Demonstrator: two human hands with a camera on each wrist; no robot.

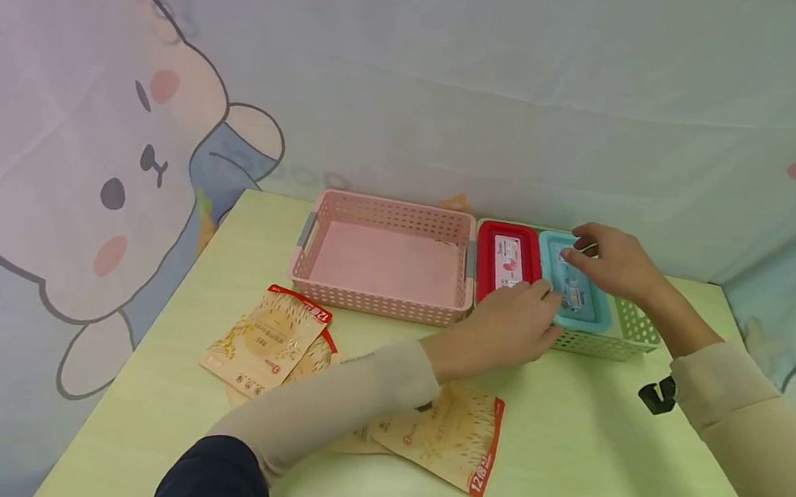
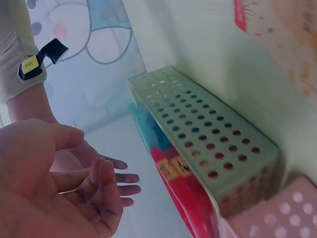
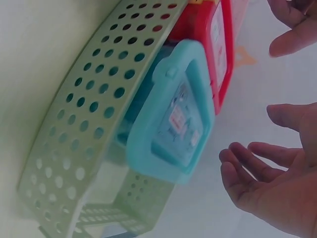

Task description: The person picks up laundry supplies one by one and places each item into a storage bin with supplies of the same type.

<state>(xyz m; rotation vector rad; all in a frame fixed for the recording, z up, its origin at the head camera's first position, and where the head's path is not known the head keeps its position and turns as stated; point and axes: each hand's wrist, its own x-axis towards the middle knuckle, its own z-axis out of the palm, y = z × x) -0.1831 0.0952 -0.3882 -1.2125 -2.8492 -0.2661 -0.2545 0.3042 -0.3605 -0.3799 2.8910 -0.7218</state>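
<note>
My left hand hovers over the near edge of the green basket, fingers loosely curled around nothing. To its right, my right hand is above the light-blue lidded box, fingers relaxed and slightly bent. In the right wrist view a gap shows between that hand and the blue lid. A red lidded box with a pale label sits beside the blue one in the green basket. My left hand partly covers the red box's near end in the head view.
A pink basket with grey handles stands left of the green one. Several tan packets with red edges lie on the pale green table, some under my left forearm. A patterned cloth hangs behind.
</note>
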